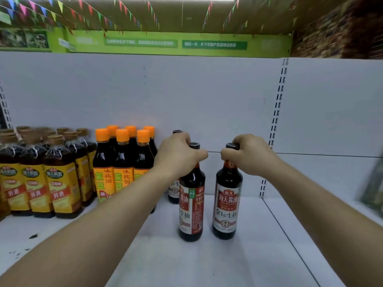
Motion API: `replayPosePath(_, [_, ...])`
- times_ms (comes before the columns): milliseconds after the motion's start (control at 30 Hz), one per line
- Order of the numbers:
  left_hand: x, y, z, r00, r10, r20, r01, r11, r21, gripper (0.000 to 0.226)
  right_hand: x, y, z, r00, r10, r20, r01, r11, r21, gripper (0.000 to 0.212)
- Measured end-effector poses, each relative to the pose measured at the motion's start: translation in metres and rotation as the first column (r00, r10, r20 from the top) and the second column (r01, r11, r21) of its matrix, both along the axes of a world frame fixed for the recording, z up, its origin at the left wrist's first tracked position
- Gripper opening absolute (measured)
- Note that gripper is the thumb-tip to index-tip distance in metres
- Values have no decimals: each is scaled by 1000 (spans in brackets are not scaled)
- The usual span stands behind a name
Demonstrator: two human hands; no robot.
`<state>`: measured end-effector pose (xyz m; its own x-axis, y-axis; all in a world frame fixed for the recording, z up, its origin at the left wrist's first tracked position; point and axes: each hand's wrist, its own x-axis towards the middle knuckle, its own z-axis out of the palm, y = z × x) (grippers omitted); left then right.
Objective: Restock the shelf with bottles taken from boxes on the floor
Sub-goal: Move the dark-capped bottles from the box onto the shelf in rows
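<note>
Two down on the shelf [207, 264] I think: left hand [178, 155] grips left bottle [191, 206], right hand [251, 157] grips right bottle [227, 204], release next.

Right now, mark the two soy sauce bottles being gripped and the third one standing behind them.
Left front bottle [191, 208]: head view, middle of its label.
Right front bottle [227, 206]: head view, middle of its front label.
Back bottle [173, 190]: head view, visible strip of its label.

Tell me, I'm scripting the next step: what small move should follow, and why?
Probably slide both back: the left grip and right grip hold the left bottle and right bottle, upright on the shelf, ahead of the rear bottle.
</note>
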<state>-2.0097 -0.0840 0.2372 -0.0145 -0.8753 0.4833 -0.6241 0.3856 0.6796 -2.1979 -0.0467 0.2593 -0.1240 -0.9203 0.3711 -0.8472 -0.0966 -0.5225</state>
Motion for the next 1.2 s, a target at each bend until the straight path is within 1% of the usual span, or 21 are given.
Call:
replayPosePath(267, [0, 8, -12, 1000, 16, -25, -17, 999, -33, 31, 3, 2, -11, 998, 2, 67, -2, 1000, -3, 26])
replayPosePath(333, [1, 12, -16, 999, 31, -29, -31, 999, -32, 32, 2, 2, -15, 995, 8, 104, -7, 1000, -15, 24])
replayPosePath(400, [6, 14, -22, 999, 10, -52, -11, 1000, -12, 40, -1, 5, -18, 990, 21, 142, -18, 999, -27, 23])
replayPosePath(467, [14, 18, -31, 996, -12, -84, 12, 1000, 7, 49, -4, 11, -23, 985, 32, 167, -29, 999, -25, 30])
replayPosePath(533, [26, 25, -43, 993, -35, -110, 40, 998, 40, 54, -8, 20, -33, 983, 30, 183, -32, 999, 5, 40])
replayPosePath(600, [38, 35, -61, 987, -90, -137, 108, 985, 135, 61, -12, 28, -49, 975, 25, 219, -33, 999, 36, 48])
replayPosePath(667, [46, 41, -80, 975, -158, -155, 195, 945, 264, 78, -16, 34, -68, 968, 23, 250, -39, 998, 58, 59])
replayPosePath(700, [48, 41, -89, 972, -178, -151, 218, 921, 324, 85, -17, 35, -77, 968, 17, 251, -36, 997, 69, 66])
replayPosePath(767, [49, 37, -105, 973, -215, -80, 229, 885, 406, 94, -18, 35, -95, 965, -5, 262, -19, 996, 92, 79])
replayPosePath(833, [47, 32, -116, 966, -260, -16, 239, 862, 448, 95, -18, 34, -112, 959, -17, 282, -18, 992, 122, 85])
replayPosePath(900, [46, 29, -124, 956, -294, -24, 271, 845, 461, 90, -17, 33, -125, 952, -6, 307, -43, 988, 152, 84])
replayPosePath(1000, [44, 26, -130, 952, -299, -63, 293, 838, 461, 92, -15, 33, -138, 938, 25, 346, -93, 979, 181, 78])
replayPosePath(1200, [45, 23, -136, 939, -323, -117, 340, 823, 456, 89, -15, 33, -153, 905, 60, 420, -138, 978, 158, 73])
